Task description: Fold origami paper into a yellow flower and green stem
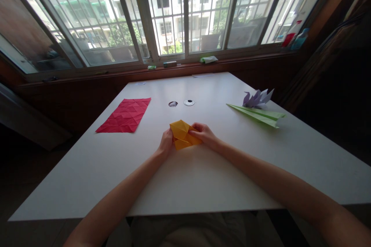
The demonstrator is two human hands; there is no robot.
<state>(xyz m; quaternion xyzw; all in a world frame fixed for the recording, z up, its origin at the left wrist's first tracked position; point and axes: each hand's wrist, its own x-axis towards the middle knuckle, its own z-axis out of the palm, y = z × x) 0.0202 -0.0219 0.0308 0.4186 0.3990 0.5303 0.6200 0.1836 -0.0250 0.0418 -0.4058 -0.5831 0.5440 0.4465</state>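
A partly folded sheet of yellow origami paper (pixel 182 133) is held up between my two hands, over the middle of the white table. My left hand (pixel 166 141) grips its left edge, with the fingers mostly hidden behind the paper. On the right side, my right hand (pixel 203 134) pinches the paper, the thumb lying on its front face and the fingers curled behind. Creases and overlapping flaps show on the side facing me.
The white table (pixel 162 181) bears a creased red paper sheet (pixel 124 115) at left and two small round pieces (pixel 189 102) beyond my hands. To the right lie a green paper plane (pixel 256 114) and a purple folded paper crane (pixel 257 98). A barred window stands behind.
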